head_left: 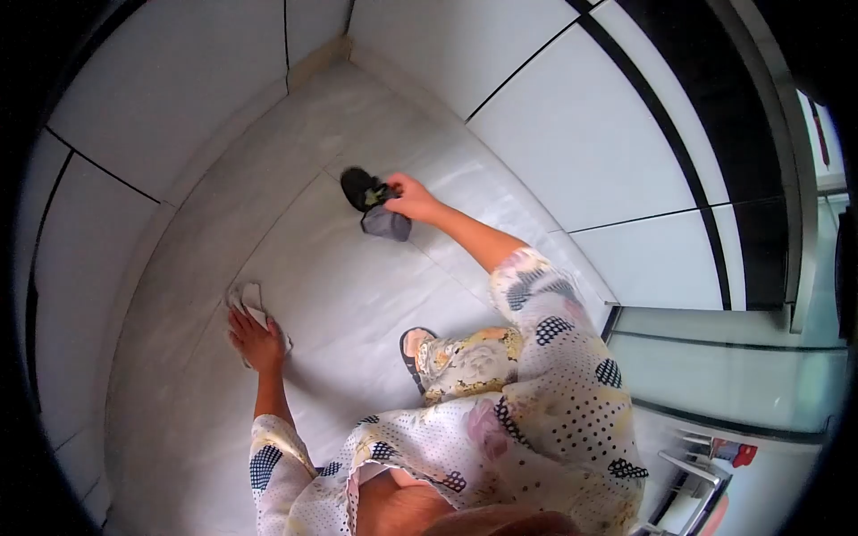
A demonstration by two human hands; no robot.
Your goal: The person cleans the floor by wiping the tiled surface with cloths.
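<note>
My left hand (256, 343) lies flat on a crumpled white cloth (253, 297) on the floor, its fingers spread. Part of the cloth is hidden under the palm. Ahead and to the right, my right hand (411, 198) is closed on a black and grey object (387, 223). One end is dark and rounded with a yellowish-green mark, and a grey piece sits below it. Its exact kind does not show. Whether it touches the floor, I cannot tell.
Pale grey tiles (295, 214) cover the floor. White cabinet fronts (590, 134) with black strips stand on the right, and white panels (179, 80) on the left. My foot in a dark sandal (413, 348) is near the middle. A metal rack (697, 473) stands at lower right.
</note>
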